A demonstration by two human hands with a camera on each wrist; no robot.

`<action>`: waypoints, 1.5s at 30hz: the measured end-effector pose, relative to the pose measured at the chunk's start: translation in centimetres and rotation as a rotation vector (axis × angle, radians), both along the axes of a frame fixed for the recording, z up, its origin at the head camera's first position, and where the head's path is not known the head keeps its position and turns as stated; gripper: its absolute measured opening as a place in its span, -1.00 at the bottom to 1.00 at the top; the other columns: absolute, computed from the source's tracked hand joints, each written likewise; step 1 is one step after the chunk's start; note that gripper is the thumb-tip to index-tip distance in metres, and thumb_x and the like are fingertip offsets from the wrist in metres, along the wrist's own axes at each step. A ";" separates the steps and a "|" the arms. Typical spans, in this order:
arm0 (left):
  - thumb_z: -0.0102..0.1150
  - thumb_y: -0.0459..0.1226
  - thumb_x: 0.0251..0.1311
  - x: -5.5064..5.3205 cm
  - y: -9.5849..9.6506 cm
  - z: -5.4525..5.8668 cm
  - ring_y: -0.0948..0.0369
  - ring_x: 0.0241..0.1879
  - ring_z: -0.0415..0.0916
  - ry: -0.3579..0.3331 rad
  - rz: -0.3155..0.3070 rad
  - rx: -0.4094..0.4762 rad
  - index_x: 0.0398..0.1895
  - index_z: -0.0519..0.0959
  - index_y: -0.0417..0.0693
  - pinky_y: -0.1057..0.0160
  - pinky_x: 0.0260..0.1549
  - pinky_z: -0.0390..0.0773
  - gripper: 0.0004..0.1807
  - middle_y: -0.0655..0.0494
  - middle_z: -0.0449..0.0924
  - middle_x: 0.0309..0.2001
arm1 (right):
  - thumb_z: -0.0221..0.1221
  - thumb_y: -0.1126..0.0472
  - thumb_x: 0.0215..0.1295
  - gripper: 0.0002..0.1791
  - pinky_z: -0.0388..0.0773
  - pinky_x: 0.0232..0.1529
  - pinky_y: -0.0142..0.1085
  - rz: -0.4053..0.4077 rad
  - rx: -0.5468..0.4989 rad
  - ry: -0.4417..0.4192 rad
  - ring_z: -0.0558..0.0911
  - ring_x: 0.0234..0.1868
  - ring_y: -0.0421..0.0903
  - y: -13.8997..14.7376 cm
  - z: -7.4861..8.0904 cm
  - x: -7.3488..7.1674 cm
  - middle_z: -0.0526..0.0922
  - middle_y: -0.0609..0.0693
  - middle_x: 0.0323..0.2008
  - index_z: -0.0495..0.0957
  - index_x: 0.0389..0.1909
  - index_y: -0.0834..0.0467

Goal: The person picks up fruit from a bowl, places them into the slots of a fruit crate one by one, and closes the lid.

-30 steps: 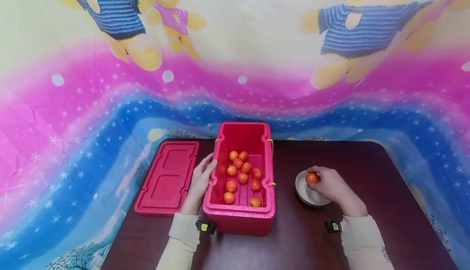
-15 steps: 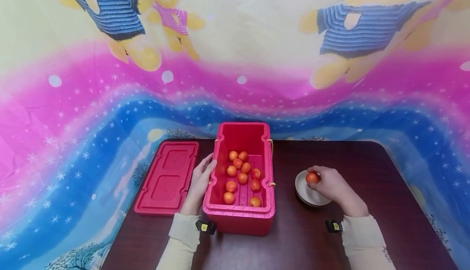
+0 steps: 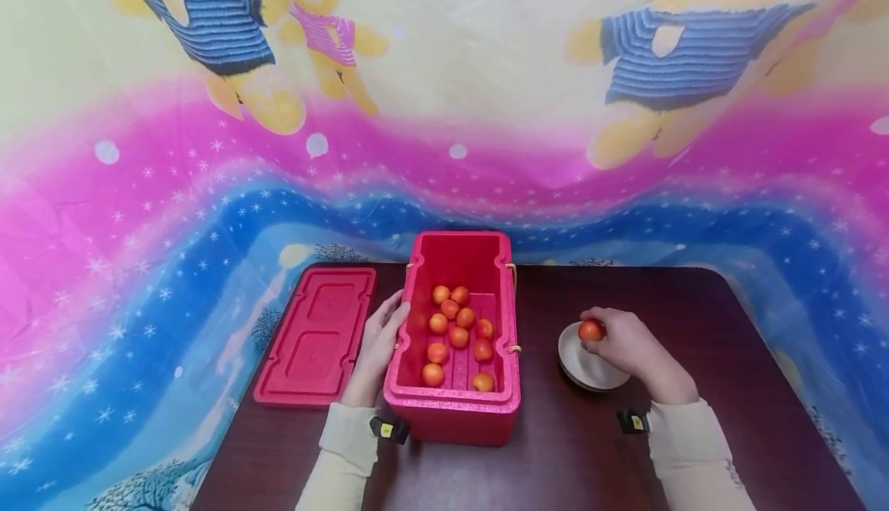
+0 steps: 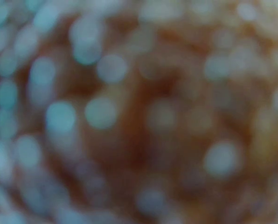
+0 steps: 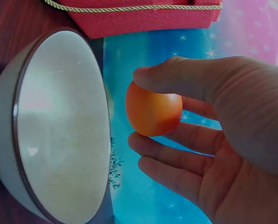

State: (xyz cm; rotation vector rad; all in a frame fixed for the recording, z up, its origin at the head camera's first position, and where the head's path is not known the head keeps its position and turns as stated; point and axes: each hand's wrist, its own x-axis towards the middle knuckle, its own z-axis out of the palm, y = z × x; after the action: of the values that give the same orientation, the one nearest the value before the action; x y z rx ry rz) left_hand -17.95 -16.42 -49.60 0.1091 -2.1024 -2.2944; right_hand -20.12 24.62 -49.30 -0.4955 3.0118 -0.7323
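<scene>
In the head view my right hand (image 3: pixel 628 345) pinches a small round orange-red fruit (image 3: pixel 591 330) over a pale bowl (image 3: pixel 593 370). In the right wrist view the thumb lies on one side of the fruit (image 5: pixel 153 109) and fingers on the other; the bowl (image 5: pixel 62 126) shows a white inside and brown rim. A long red box (image 3: pixel 454 422), without its lid, stands at the centre. Several similar fruits (image 3: pixel 458 336) lie inside it. My left hand (image 3: pixel 378 341) rests against the box's left side, fingers extended, thumb at the rim. The left wrist view is only blur.
The red lid (image 3: pixel 316 337) lies flat on the dark brown table (image 3: pixel 576 457), left of the box. Rope handles (image 3: pixel 514 350) hang on the box's sides. A cloth printed with bears (image 3: pixel 465 171) hangs behind and around the table.
The right hand has risen slightly with the fruit, away from the bowl. The left hand and the box stay where they were.
</scene>
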 end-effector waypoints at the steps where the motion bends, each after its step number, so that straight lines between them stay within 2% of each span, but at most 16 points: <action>1: 0.14 -0.06 0.44 0.0 0.0 0.0 -0.10 0.20 0.52 0.000 0.000 0.002 0.48 0.34 -0.06 0.12 0.07 0.63 -0.39 -0.19 0.46 0.33 | 0.43 0.24 0.12 -0.55 0.62 -0.17 0.01 0.002 0.003 0.004 0.64 -0.17 0.12 0.0 0.1 -0.1 0.69 0.25 -0.08 0.63 0.04 0.28; 12: 0.14 -0.05 0.44 0.1 0.0 0.2 -0.11 0.25 0.49 -0.005 -0.013 0.013 0.49 0.32 -0.07 -0.01 0.15 0.57 -0.37 -0.19 0.43 0.36 | 0.43 0.23 0.12 -0.55 0.63 -0.17 0.01 0.008 0.006 -0.007 0.64 -0.17 0.11 -0.3 0.4 -0.2 0.69 0.24 -0.08 0.63 0.04 0.26; 17: 0.12 -0.06 0.45 0.1 0.1 0.3 -0.15 0.25 0.48 -0.008 -0.013 0.009 0.49 0.31 -0.07 -0.03 0.16 0.56 -0.37 -0.20 0.43 0.35 | 0.44 0.23 0.10 -0.56 0.62 -0.16 0.01 0.024 0.013 0.030 0.64 -0.20 0.11 -0.2 0.8 -0.7 0.70 0.22 -0.12 0.64 0.02 0.27; 23: 0.12 -0.06 0.45 0.1 0.1 0.3 -0.14 0.25 0.48 -0.005 -0.010 0.009 0.49 0.32 -0.07 -0.03 0.16 0.56 -0.38 -0.20 0.44 0.35 | 0.44 0.24 0.08 -0.56 0.61 -0.15 0.01 0.042 0.019 0.076 0.65 -0.20 0.12 -0.6 1.6 -1.1 0.70 0.24 -0.11 0.64 0.01 0.28; 30: 0.13 -0.06 0.45 0.1 0.1 0.2 -0.13 0.26 0.48 0.001 -0.006 0.006 0.48 0.32 -0.09 0.01 0.16 0.57 -0.38 -0.21 0.43 0.35 | 0.43 0.26 0.10 -0.56 0.59 -0.10 0.03 0.060 0.006 0.084 0.65 -0.16 0.14 -1.1 2.8 -1.4 0.68 0.26 -0.06 0.63 0.03 0.28; 37: 0.12 -0.07 0.45 0.1 0.2 0.2 -0.13 0.25 0.48 0.008 -0.007 0.006 0.49 0.31 -0.10 0.03 0.14 0.58 -0.38 -0.21 0.43 0.35 | 0.42 0.26 0.10 -0.55 0.59 -0.11 0.04 0.085 0.015 0.122 0.64 -0.17 0.16 -1.6 3.6 -1.8 0.68 0.24 -0.09 0.63 0.03 0.29; 41: 0.11 -0.08 0.46 0.1 0.2 0.2 -0.12 0.24 0.49 0.002 0.001 -0.004 0.49 0.32 -0.10 0.11 0.10 0.61 -0.39 -0.21 0.44 0.35 | 0.42 0.26 0.11 -0.55 0.60 -0.10 0.05 0.088 0.015 0.129 0.64 -0.16 0.16 -2.0 3.9 -2.0 0.68 0.24 -0.09 0.63 0.04 0.29; 45: 0.12 -0.09 0.46 0.0 0.1 0.1 -0.13 0.23 0.49 -0.003 0.006 0.000 0.48 0.33 -0.09 0.10 0.10 0.61 -0.40 -0.21 0.44 0.34 | 0.41 0.25 0.12 -0.55 0.61 -0.12 0.05 0.089 0.001 0.126 0.64 -0.17 0.14 -2.4 4.4 -2.3 0.69 0.22 -0.10 0.62 0.05 0.29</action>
State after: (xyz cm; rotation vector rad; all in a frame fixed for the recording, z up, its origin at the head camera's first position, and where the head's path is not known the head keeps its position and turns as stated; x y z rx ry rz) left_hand -17.93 -16.31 -49.52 0.1186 -2.1005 -2.2919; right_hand -22.40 22.23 -44.86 -0.6963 3.0799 -0.7206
